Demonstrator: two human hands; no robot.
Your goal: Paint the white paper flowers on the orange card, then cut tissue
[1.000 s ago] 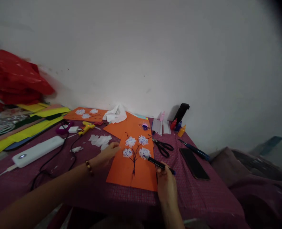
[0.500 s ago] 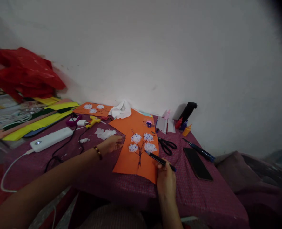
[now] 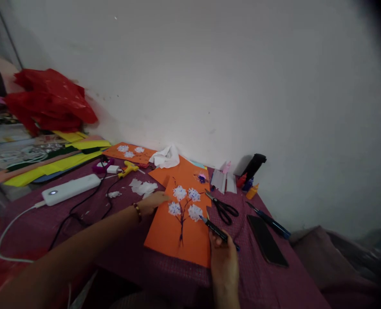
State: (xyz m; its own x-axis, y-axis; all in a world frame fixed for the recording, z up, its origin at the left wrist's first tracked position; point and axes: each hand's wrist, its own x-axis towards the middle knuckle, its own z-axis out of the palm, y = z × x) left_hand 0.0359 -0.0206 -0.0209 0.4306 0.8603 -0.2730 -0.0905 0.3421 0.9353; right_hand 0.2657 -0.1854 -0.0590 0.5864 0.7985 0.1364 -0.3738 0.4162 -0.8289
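An orange paper sheet lies in front of me, bearing a drawn dark stem with branches and several white, blue-speckled blossoms. My left hand grips the sheet's left edge, its thumb and fingers closed there. In my right hand, at the lower right edge of the sheet, is a black marker pen. Its tip points up and left, close to the lower right blossom; whether it touches the paper I cannot tell. Black-handled scissors lie just right of the sheet, blades toward it.
Behind lie another orange sheet with blossoms, crumpled white tissue and a yellow glue gun. A white power bank with cables is at left. A phone, blue pen and paint bottles are at right.
My left hand has come onto the sheet's left edge and closed on it. The sheet has shifted toward me and slightly left, uncovering the scissors' blades. The pen stays in my right hand.
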